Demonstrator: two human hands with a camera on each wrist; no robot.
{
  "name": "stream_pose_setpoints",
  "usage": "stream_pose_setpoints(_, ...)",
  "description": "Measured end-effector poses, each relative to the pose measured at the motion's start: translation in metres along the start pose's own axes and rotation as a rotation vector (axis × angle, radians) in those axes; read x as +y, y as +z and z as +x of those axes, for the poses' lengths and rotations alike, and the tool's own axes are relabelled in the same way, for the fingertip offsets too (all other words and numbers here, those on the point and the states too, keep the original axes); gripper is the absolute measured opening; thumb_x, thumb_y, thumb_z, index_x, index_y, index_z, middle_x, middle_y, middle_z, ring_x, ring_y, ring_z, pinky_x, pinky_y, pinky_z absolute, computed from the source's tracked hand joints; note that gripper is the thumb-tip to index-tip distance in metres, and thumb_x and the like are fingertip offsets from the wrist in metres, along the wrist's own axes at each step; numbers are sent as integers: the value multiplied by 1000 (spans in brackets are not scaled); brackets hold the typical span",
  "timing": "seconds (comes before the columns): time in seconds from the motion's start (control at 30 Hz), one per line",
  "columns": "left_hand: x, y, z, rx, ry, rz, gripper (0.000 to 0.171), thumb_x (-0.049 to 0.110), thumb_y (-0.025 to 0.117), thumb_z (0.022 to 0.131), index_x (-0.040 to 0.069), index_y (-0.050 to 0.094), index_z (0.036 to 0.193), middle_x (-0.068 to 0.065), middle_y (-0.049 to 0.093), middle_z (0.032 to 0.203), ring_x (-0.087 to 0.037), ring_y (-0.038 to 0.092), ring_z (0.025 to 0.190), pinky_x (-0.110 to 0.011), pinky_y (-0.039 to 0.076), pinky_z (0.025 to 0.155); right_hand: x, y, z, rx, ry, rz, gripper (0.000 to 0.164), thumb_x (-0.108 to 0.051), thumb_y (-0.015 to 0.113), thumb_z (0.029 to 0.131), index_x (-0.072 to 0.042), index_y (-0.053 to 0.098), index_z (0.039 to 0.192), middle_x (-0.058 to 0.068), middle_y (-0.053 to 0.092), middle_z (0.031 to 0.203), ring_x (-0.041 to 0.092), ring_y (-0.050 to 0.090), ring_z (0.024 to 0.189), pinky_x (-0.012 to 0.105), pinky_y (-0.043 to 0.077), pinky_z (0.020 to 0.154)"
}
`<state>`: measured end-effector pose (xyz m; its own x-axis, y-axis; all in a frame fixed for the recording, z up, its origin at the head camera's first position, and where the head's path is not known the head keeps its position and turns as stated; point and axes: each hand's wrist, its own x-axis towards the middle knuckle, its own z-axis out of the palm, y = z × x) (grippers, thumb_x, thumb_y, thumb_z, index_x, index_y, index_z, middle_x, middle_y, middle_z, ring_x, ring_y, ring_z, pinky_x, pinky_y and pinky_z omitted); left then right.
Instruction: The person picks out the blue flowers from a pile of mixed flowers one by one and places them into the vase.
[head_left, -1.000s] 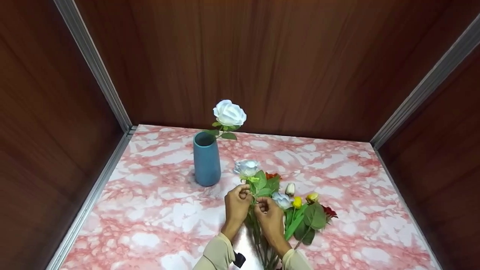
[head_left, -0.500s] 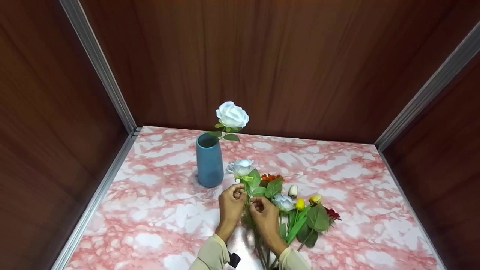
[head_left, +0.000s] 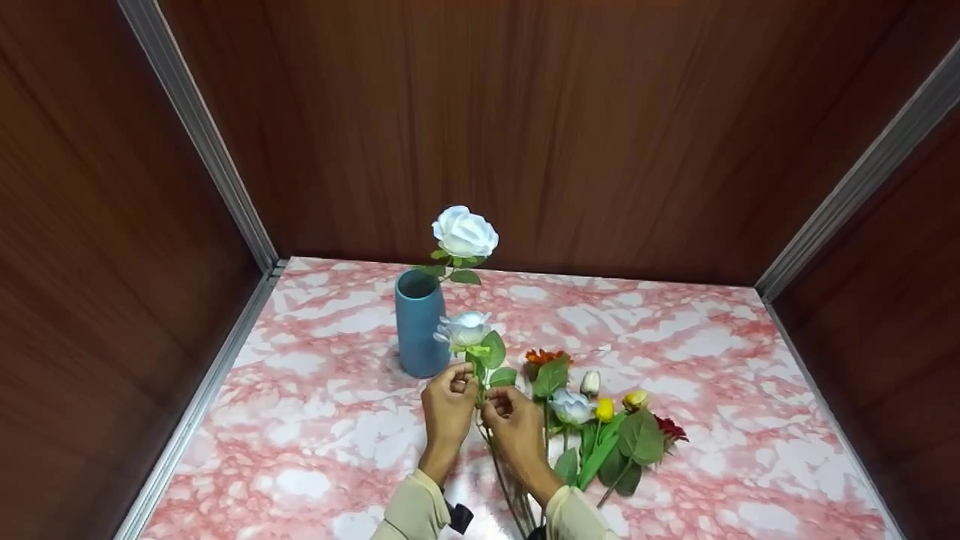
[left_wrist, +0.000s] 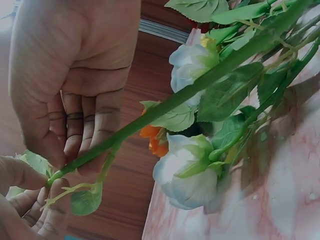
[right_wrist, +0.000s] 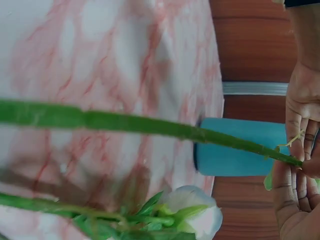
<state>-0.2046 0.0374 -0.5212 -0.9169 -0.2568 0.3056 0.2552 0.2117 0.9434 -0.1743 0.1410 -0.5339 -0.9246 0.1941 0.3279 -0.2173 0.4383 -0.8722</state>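
A pale blue-white artificial rose (head_left: 465,330) stands tilted up between my hands, its bloom overlapping the vase's lower right side in the head view. My left hand (head_left: 448,405) pinches its green stem (left_wrist: 165,107) just below the bloom, among the leaves. Slightly lower on the stem, my right hand (head_left: 517,424) pinches it between thumb and fingers. A thin side twig with a small leaf (left_wrist: 86,201) branches off near the fingertips. Behind the hands is a blue vase (head_left: 421,330), upright, holding one white rose (head_left: 465,232) that leans right.
Right of my hands lie another pale blue rose (head_left: 572,407), an orange flower (head_left: 547,358), a white tulip (head_left: 590,383), yellow tulips (head_left: 604,409) and a dark red flower (head_left: 670,429). Brown wood-look panels (head_left: 510,135) enclose the pink-and-white marbled table (head_left: 300,420).
Both hands have moved left with the pale blue rose, bringing its bloom nearer the vase and away from the other flowers. The lying flowers keep their places on the table.
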Motion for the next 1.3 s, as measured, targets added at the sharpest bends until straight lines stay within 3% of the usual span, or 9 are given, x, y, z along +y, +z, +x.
stream_pose_setpoints(0.23, 8, -8, 5, 2, 5, -17, 18, 2, 64, 74, 6, 69, 91, -1, 64, 74, -13, 59, 61, -25, 48, 56, -11, 8, 7, -41, 28, 91, 11, -3, 60, 75, -9, 63, 84, -1, 62, 69, 9, 59, 59, 23, 49, 53)
stream_pose_setpoints(0.47, 14, -17, 11, 24, 55, 21, 17, 3, 65, 74, 6, 69, 90, -3, 64, 75, -11, 57, 62, -24, 46, 57, -19, 14, 12, -77, 42, 140, 9, -4, 62, 78, -7, 63, 87, 2, 63, 73, 10, 60, 62, 23, 50, 55)
stream_pose_setpoints(0.8, 18, -24, 17, 44, 104, 22, 16, 2, 64, 74, 6, 69, 89, -2, 64, 77, -10, 58, 62, -24, 48, 57, -60, 8, 12, -122, -6, 196, 8, 4, 59, 79, 6, 60, 87, 17, 62, 75, 32, 62, 65, 28, 51, 55)
stream_pose_setpoints(1.1, 21, -30, 22, 60, 116, 34, 15, 2, 63, 75, 6, 68, 88, -4, 64, 76, -10, 58, 61, -24, 48, 56, -33, 24, 19, -134, -19, 192, 8, -2, 62, 80, 0, 62, 87, 9, 63, 75, 18, 62, 62, 23, 50, 53)
stream_pose_setpoints(1.3, 24, -35, 28, 74, 122, 53, 17, 1, 63, 74, 6, 68, 89, -2, 64, 77, -11, 58, 61, -24, 48, 56, -30, 29, 23, -133, -17, 186, 7, -3, 62, 79, -4, 62, 85, 4, 63, 73, 13, 61, 61, 25, 50, 53)
